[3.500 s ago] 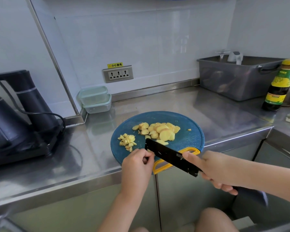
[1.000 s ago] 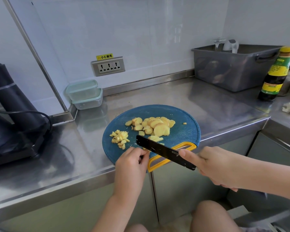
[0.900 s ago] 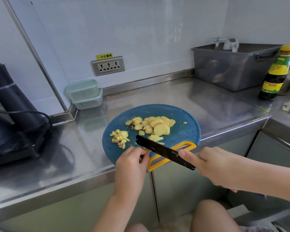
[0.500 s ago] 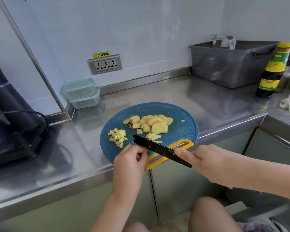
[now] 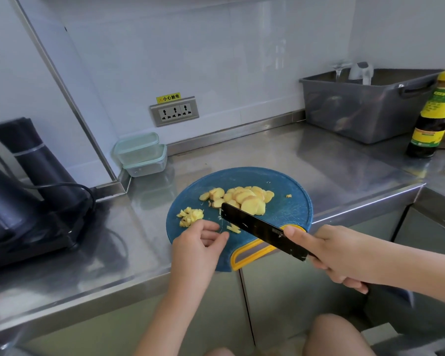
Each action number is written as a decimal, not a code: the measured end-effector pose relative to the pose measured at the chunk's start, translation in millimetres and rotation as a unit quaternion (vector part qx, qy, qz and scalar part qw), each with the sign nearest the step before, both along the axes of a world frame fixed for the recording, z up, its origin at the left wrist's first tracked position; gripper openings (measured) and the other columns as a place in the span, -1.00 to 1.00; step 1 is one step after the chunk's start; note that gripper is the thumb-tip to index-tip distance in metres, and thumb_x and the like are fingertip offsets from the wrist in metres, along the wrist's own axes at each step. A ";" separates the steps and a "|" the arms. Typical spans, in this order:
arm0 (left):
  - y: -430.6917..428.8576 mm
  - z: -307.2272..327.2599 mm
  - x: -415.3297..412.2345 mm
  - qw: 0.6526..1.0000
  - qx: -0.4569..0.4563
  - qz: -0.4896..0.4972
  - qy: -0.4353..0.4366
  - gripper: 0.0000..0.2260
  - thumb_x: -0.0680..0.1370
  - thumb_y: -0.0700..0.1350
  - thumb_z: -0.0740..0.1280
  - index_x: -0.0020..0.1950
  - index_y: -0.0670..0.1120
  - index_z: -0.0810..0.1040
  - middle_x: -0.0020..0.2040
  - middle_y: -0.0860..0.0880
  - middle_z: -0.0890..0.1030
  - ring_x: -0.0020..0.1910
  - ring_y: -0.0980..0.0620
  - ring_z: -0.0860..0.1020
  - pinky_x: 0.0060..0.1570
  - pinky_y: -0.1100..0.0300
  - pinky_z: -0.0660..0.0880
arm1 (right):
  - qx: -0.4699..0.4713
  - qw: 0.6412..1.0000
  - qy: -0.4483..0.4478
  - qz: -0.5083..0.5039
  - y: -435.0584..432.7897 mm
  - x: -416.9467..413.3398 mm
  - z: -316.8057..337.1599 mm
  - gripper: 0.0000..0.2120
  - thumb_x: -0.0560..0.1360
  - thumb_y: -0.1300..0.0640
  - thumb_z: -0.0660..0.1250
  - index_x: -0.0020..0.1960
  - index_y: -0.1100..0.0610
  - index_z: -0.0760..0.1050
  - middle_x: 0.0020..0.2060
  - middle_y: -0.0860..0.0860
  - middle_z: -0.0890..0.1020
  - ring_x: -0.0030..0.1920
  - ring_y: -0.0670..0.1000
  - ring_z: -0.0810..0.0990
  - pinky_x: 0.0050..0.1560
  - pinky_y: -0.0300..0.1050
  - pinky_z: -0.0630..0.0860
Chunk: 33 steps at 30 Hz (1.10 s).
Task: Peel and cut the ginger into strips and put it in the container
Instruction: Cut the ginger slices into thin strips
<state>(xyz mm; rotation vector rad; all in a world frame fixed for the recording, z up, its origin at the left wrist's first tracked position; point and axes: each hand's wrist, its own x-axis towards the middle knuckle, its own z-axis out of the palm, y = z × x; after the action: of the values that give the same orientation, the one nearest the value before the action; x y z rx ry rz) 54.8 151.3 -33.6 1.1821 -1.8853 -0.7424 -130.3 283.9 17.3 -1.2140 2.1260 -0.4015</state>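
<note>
A steel counter (image 5: pixel 319 160) bears a blue cutting board (image 5: pixel 293 201), two stacked containers (image 5: pixel 141 155), a grey tub (image 5: pixel 365 116), a sauce bottle (image 5: pixel 432 119) and a black appliance (image 5: pixel 23 201).

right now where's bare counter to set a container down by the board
Two patches of counter are bare: behind the board toward the bin, and between board and appliance. The board and its front edge are crowded: ginger, knife, left hand, right hand.
</note>
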 end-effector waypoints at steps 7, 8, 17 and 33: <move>-5.4 13.1 -4.2 0.995 0.094 -0.017 -0.019 -0.79 0.42 -0.02 0.49 0.01 0.02 0.59 -0.16 0.13 0.63 -0.18 0.26 0.57 -0.25 0.42 0.42 | -0.019 0.996 -0.078 -0.038 -0.2 -1.9 0.6 -0.40 0.46 -0.43 0.08 -0.38 0.08 0.38 -0.63 -0.06 0.38 -0.58 -0.04 0.33 -0.45 -0.15 0.29; -6.6 14.5 -3.4 0.991 0.131 -0.026 0.010 -0.80 0.43 -0.03 0.48 0.02 0.02 0.61 -0.16 0.12 0.64 -0.22 0.25 0.58 -0.27 0.40 0.42 | -0.019 0.995 -0.093 -0.041 0.1 -1.8 1.6 -0.40 0.45 -0.44 0.10 -0.39 0.08 0.37 -0.64 -0.06 0.37 -0.59 -0.05 0.32 -0.46 -0.15 0.28; -11.0 25.7 1.1 0.851 0.411 -0.121 0.303 -0.84 0.35 -0.16 0.42 -0.10 -0.18 0.62 -0.23 -0.08 0.66 -0.25 0.08 0.63 -0.31 0.31 0.55 | 0.048 0.987 -0.154 0.006 0.0 8.9 22.2 -0.38 0.39 -0.47 0.05 -0.37 0.11 0.27 -0.61 0.00 0.31 -0.66 -0.03 0.27 -0.64 -0.26 0.31; -24.6 27.9 -4.1 0.905 0.330 -0.104 0.245 -0.84 0.44 -0.22 0.41 0.00 -0.20 0.65 -0.16 -0.08 0.69 -0.24 0.12 0.63 -0.24 0.32 0.56 | 0.005 0.956 -0.287 -0.053 3.0 -8.2 36.9 -0.38 0.39 -0.45 0.10 -0.43 0.11 0.29 -0.55 0.03 0.27 -0.62 -0.02 0.22 -0.59 -0.23 0.27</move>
<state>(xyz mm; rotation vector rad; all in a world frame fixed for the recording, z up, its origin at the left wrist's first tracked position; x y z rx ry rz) 50.7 126.7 -5.8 1.0359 -1.3681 -1.7187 -138.5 286.8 54.2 -0.8425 1.6838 -0.6959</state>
